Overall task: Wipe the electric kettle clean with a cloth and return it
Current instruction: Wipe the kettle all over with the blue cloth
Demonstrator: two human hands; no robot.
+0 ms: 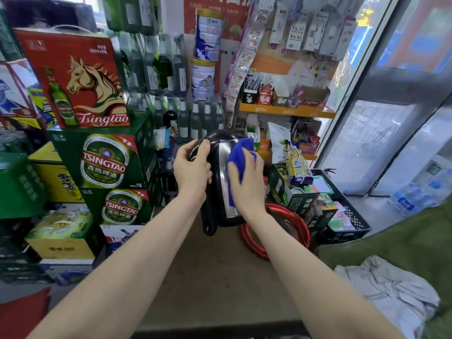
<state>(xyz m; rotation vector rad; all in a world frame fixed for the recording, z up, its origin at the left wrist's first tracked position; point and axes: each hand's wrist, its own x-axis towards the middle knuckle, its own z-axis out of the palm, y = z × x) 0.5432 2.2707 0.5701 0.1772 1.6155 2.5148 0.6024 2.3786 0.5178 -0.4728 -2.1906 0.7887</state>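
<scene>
- Sitting at frame centre between both hands, the kettle [223, 165] has its long axis running up and down the picture, lid end uppermost.
- Left hand [192, 168] is clamped round the black handle [209, 216] on the kettle's left side.
- Right hand [247, 184] grips a blue cloth [241, 155] and presses it against the steel right side.

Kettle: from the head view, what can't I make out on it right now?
- Far side of the kettle, head view: turned away from the camera.
- Steel under the cloth: covered by it and the right hand.
- Top of the handle: wrapped by the left hand.
- Underside: faces down, away from the camera.
- Smudges on the steel: too blurred and glary to judge.
- Power base: none that I can pick out.
</scene>
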